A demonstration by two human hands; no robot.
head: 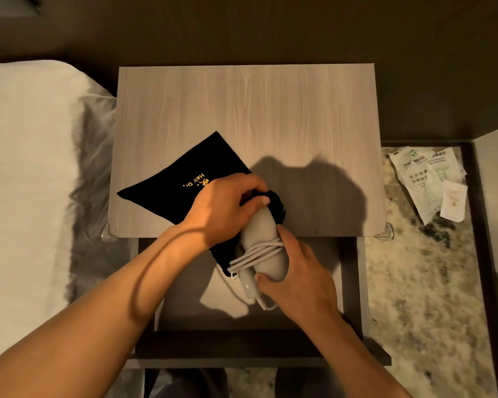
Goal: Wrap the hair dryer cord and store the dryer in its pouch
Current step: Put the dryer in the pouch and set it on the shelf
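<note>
A: Nearest?
B: The right hand (295,275) grips the grey hair dryer (263,239) at its near end, fingers curled round it; the cord (255,254) is wound about its body.
A: The pouch?
B: The left hand (223,206) pinches the mouth of the black pouch (179,182); the dryer's far tip sits inside, the rest outside; beyond, the pouch lies flat on the wooden table (247,110).

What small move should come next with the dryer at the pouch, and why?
Probably push the dryer deeper with the right hand, while the left hand holds the pouch mouth open. Only its front end is inside; the wrapped cord remains outside.
</note>
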